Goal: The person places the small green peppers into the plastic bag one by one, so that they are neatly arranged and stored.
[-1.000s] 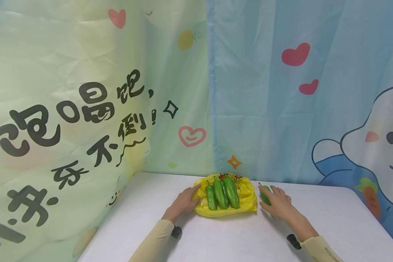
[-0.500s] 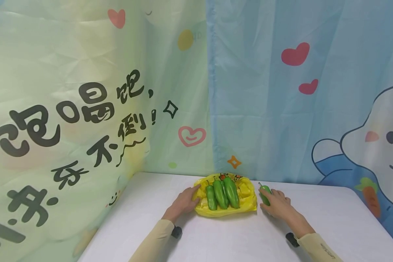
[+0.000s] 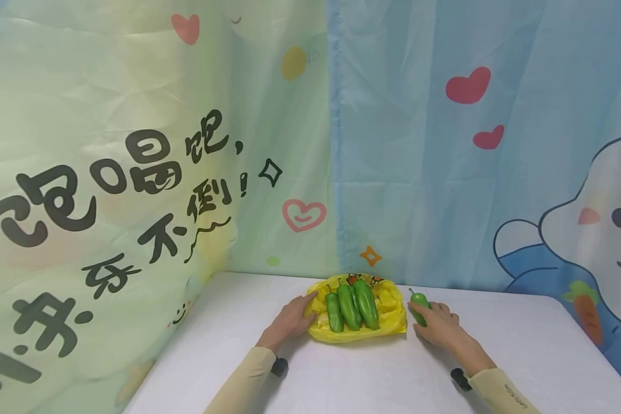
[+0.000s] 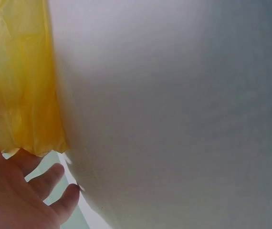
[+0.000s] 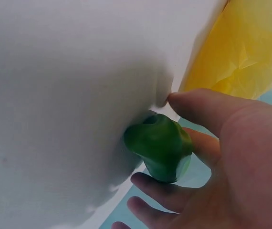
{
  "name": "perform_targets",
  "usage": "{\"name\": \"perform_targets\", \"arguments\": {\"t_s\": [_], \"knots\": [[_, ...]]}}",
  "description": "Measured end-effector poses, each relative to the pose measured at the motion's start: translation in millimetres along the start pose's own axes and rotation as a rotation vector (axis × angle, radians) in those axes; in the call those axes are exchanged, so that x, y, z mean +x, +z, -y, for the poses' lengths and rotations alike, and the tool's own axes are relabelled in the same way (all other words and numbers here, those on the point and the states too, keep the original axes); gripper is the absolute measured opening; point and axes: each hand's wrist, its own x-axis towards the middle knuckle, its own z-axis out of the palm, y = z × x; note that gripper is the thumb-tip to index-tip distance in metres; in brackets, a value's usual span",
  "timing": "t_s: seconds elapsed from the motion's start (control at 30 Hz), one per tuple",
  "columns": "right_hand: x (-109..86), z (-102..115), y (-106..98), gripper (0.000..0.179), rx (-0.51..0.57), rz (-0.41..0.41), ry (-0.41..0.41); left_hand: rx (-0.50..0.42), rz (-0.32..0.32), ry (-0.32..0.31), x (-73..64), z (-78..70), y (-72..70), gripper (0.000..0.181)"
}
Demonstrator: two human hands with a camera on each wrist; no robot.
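Observation:
Several long green peppers [image 3: 349,307] lie side by side on a crumpled yellow plastic bag [image 3: 391,326] at the table's far side. My left hand [image 3: 292,318] rests against the bag's left end, its fingers spread; the left wrist view has the bag [image 4: 24,90] beside them. To the right of the bag is a single green pepper [image 3: 419,301], stem pointing away. Over its right side lies my right hand [image 3: 439,325]. From the right wrist, this pepper [image 5: 161,145] sits among loosely bent fingers, with the thumb [image 5: 198,105] apart from it.
A white-covered table [image 3: 362,374] carries everything. Printed curtains hang behind and to the left, the blue one [image 3: 388,144] meeting the table's back edge. Small black devices sit under both wrists.
My right hand has shifted slightly, its fingers back off the lone pepper, so more of that pepper shows. The left hand, the bag and the peppers on it stay put.

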Motion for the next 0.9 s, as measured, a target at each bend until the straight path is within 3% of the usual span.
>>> {"name": "perform_targets", "arguments": {"t_s": [0.37,0.9], "knots": [[-0.6,-0.3,-1.4,0.055,-0.009,-0.052,-0.037,0.0,0.005,0.001,1.2,1.8,1.7,0.057],[-0.3,-0.9,-1.5,0.056,0.007,-0.071,-0.029,0.006,0.009,-0.005,0.3,-0.6,-0.1,0.057]]}}
